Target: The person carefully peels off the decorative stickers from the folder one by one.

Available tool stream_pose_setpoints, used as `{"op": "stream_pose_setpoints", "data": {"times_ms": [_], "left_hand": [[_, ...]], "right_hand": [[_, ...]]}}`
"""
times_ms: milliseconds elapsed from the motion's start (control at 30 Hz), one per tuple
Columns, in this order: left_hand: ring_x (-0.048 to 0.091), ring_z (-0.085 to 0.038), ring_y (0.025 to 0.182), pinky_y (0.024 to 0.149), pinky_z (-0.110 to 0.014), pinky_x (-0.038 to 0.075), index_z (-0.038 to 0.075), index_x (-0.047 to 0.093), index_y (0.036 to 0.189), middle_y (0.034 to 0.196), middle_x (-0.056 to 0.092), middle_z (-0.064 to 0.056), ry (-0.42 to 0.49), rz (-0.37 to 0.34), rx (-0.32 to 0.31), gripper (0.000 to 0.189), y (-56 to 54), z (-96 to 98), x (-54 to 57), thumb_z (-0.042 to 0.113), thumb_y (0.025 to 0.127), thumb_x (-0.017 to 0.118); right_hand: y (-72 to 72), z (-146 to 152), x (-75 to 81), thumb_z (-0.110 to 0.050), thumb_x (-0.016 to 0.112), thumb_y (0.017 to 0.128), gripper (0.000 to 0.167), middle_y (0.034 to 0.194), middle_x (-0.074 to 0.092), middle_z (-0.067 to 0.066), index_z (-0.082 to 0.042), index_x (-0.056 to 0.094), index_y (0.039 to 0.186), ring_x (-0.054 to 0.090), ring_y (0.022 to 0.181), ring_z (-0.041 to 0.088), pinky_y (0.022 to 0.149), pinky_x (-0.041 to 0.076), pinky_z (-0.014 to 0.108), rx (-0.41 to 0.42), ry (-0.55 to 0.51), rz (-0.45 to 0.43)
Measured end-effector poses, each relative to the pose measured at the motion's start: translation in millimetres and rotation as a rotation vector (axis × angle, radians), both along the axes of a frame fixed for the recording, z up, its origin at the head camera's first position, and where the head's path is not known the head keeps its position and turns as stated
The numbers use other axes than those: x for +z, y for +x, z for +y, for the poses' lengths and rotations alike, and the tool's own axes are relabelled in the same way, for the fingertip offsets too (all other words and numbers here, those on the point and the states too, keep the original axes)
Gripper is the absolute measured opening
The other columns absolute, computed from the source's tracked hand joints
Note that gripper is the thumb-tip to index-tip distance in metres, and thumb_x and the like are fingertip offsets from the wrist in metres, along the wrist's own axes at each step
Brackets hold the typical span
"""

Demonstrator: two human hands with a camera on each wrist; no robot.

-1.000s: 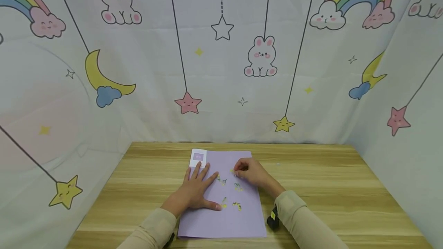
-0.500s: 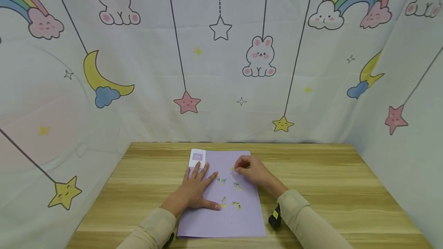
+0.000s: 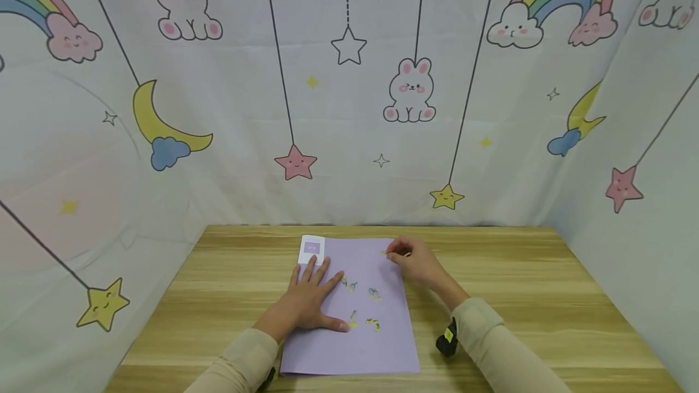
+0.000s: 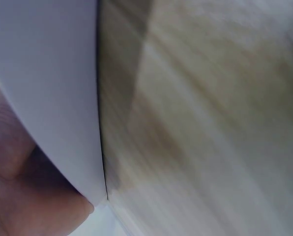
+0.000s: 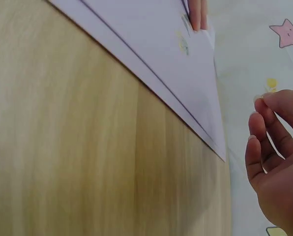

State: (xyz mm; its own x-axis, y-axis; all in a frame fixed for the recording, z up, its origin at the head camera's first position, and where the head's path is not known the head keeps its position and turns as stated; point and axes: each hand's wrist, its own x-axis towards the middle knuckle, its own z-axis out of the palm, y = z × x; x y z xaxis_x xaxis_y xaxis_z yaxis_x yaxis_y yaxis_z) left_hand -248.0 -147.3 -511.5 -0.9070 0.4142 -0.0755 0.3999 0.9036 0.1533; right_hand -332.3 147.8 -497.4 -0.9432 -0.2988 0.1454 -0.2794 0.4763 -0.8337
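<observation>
Right hand [image 3: 417, 262] pinches a yellow piece [image 5: 271, 82] over the purple paper's [image 3: 349, 353] one o'clock. Left hand [image 3: 307, 302] rests spread at nine.

No words or numbers are being shown clearly enough to be read. A white label [image 3: 303, 255] is being seen at the far left corner of the purple paper [image 3: 349, 353]. On it, a little purple box [image 3: 312, 248] is being shown, with pale marks too tiny to read. A yellow tag [image 3: 449, 333] is being seen on the black thing [image 3: 446, 348] by the right sleeve [image 3: 486, 323], too blurry to be read.
</observation>
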Motion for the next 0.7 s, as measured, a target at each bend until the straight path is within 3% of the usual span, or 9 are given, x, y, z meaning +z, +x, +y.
{"op": "stream_pose_setpoints", "data": {"times_ms": [700], "left_hand": [[0.005,-0.052,0.159,0.123,-0.073,0.004,0.019,0.038,0.166,0.174,0.017,-0.024,0.041,-0.009,-0.016,0.117,-1.8,-0.4,-1.1,0.084,0.076,0.074]], "right_hand": [[-8.4,80.1,14.6,-0.017,0.072,0.103,0.013,0.1,0.075,0.003,-0.006,0.076,0.109,0.065,0.097,0.023,0.075,0.053,0.035,-0.105,0.079,0.07]]}}
